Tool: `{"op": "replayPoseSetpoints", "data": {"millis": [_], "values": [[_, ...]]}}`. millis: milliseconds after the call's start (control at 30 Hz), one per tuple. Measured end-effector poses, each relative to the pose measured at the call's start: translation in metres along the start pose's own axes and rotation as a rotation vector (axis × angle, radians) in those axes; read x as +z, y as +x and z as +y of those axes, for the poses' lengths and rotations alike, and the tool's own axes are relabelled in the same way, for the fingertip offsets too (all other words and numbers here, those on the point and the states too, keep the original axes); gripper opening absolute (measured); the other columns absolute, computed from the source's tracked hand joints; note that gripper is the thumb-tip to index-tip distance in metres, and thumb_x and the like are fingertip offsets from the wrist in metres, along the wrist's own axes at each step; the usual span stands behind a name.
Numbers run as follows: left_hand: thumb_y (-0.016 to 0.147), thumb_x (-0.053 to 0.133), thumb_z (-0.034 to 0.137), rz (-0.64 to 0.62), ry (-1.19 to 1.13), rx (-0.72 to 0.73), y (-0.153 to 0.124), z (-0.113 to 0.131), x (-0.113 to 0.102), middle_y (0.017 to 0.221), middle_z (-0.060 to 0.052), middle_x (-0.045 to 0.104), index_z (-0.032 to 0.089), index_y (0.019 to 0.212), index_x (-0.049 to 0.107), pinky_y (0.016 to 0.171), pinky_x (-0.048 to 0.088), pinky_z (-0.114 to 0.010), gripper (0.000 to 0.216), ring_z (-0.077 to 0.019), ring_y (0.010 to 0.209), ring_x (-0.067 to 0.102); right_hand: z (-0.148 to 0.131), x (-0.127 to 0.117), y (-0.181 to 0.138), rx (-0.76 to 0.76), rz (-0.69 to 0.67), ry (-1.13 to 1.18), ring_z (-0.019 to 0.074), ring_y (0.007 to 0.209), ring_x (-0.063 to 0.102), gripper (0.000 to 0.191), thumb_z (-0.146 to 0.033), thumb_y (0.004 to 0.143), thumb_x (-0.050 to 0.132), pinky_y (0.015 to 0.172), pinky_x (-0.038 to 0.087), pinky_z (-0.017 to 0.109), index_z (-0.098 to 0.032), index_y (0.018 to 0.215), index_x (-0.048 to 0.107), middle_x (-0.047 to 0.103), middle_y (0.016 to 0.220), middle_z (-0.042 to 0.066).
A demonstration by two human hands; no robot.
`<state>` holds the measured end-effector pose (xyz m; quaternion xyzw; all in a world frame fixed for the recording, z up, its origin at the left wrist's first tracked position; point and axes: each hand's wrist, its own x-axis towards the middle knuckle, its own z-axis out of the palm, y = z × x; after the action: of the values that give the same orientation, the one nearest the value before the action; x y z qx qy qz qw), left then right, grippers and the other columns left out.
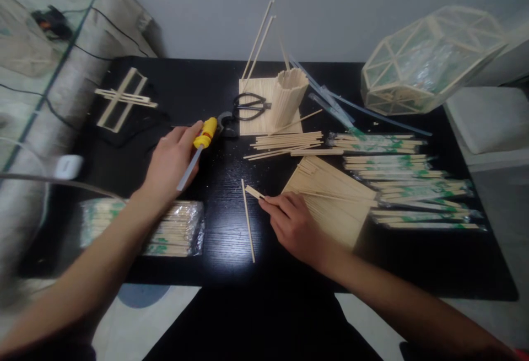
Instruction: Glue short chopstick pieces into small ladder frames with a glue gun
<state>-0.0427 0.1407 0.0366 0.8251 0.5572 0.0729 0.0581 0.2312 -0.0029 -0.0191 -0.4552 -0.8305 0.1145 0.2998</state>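
Bodyward from left hand [173, 156] gripping yellow glue gun [206, 133] | clear plastic packet [197, 223], wooden chopsticks [169, 238] inside | right hand [292, 222] pinches pale wooden strip [253, 191]

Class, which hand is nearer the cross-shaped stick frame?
Left: the left hand is right of the frame, closer to the camera; the right hand is much farther right.

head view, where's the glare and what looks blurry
Head view: glare on the black wood-grained table, around the lower end of the thin wooden stick; head view: glints on the clear plastic-wrapped bundle of pale sticks at left; head view: the faceted clear-panelled wooden frame, upper right, looks hazy.
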Motion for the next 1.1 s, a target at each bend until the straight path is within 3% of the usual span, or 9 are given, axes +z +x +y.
{"op": "replayPoseSetpoints", "data": {"millis": [167, 400, 567, 667, 733, 833, 933, 1100], "values": [[0.095, 0.047, 0.016, 0.039, -0.011, 0.023, 0.003, 0.001, 0.009, 0.142, -0.019, 0.061, 0.016, 0.155, 0.047, 0.106, 0.048, -0.048, 0.060, -0.0356, 0.125, 0.060, 0.000, 0.001, -0.001, 0.012, -0.003, 0.005, 0.0236, 0.097, 0.060, 0.030, -0.006, 0.104, 0.050, 0.090, 0.051, 0.042, -0.009, 0.127, 0.070, 0.074, 0.110, 0.012], [0.082, 0.048, 0.009, -0.024, 0.017, 0.016, 0.001, 0.004, 0.004, 0.146, -0.019, 0.057, 0.017, 0.154, 0.046, 0.103, 0.048, -0.053, 0.073, -0.0392, 0.128, 0.058, -0.002, -0.003, 0.001, 0.006, -0.061, -0.035, 0.0248, 0.099, 0.060, 0.032, -0.006, 0.104, 0.048, 0.089, 0.050, 0.042, -0.010, 0.127, 0.071, 0.074, 0.110, 0.013], [0.085, 0.047, 0.008, 0.090, 0.059, -0.077, 0.004, 0.027, -0.006, 0.138, -0.021, 0.060, 0.016, 0.138, 0.059, 0.099, 0.047, -0.057, 0.055, -0.0407, 0.121, 0.059, -0.002, -0.005, 0.002, -0.025, -0.081, -0.104, 0.0251, 0.099, 0.061, 0.031, -0.007, 0.105, 0.049, 0.090, 0.049, 0.043, -0.009, 0.126, 0.071, 0.074, 0.109, 0.013], [0.092, 0.050, 0.014, 0.162, -0.053, 0.036, 0.010, 0.046, -0.008, 0.125, -0.019, 0.065, 0.015, 0.122, 0.065, 0.099, 0.047, -0.055, 0.034, -0.0382, 0.117, 0.061, -0.003, -0.005, 0.003, -0.033, -0.107, -0.159, 0.0259, 0.099, 0.061, 0.031, -0.008, 0.104, 0.052, 0.091, 0.049, 0.044, -0.011, 0.127, 0.071, 0.074, 0.109, 0.013], [0.098, 0.050, 0.019, 0.109, -0.174, 0.220, 0.011, 0.056, -0.005, 0.110, -0.014, 0.069, 0.017, 0.112, 0.066, 0.097, 0.049, -0.049, 0.021, -0.0319, 0.108, 0.064, -0.005, -0.006, 0.004, -0.033, -0.131, -0.187, 0.0270, 0.100, 0.061, 0.031, -0.008, 0.102, 0.053, 0.091, 0.049, 0.045, -0.011, 0.128, 0.071, 0.074, 0.109, 0.013], [0.104, 0.048, 0.024, -0.069, -0.294, 0.427, 0.004, 0.065, 0.004, 0.099, -0.009, 0.070, 0.017, 0.104, 0.066, 0.086, 0.052, -0.038, 0.020, -0.0235, 0.092, 0.067, -0.007, -0.008, 0.007, -0.032, -0.172, -0.216, 0.0278, 0.100, 0.060, 0.031, -0.008, 0.100, 0.055, 0.093, 0.048, 0.046, -0.009, 0.127, 0.070, 0.074, 0.109, 0.014], [0.107, 0.046, 0.023, -0.189, -0.276, 0.467, -0.010, 0.066, 0.012, 0.098, -0.009, 0.068, 0.016, 0.105, 0.067, 0.080, 0.052, -0.035, 0.022, -0.0223, 0.088, 0.067, -0.008, -0.011, 0.013, -0.038, -0.196, -0.223, 0.0269, 0.097, 0.060, 0.027, -0.008, 0.100, 0.057, 0.091, 0.048, 0.044, -0.008, 0.122, 0.071, 0.073, 0.105, 0.013], [0.104, 0.053, 0.020, -0.211, -0.257, 0.460, -0.022, 0.060, 0.015, 0.103, -0.010, 0.068, 0.017, 0.109, 0.067, 0.084, 0.055, -0.037, 0.016, -0.0241, 0.094, 0.069, -0.006, -0.012, 0.025, -0.027, -0.185, -0.236, 0.0247, 0.086, 0.059, 0.019, -0.009, 0.101, 0.055, 0.084, 0.045, 0.041, -0.013, 0.098, 0.074, 0.070, 0.089, 0.010]]}}
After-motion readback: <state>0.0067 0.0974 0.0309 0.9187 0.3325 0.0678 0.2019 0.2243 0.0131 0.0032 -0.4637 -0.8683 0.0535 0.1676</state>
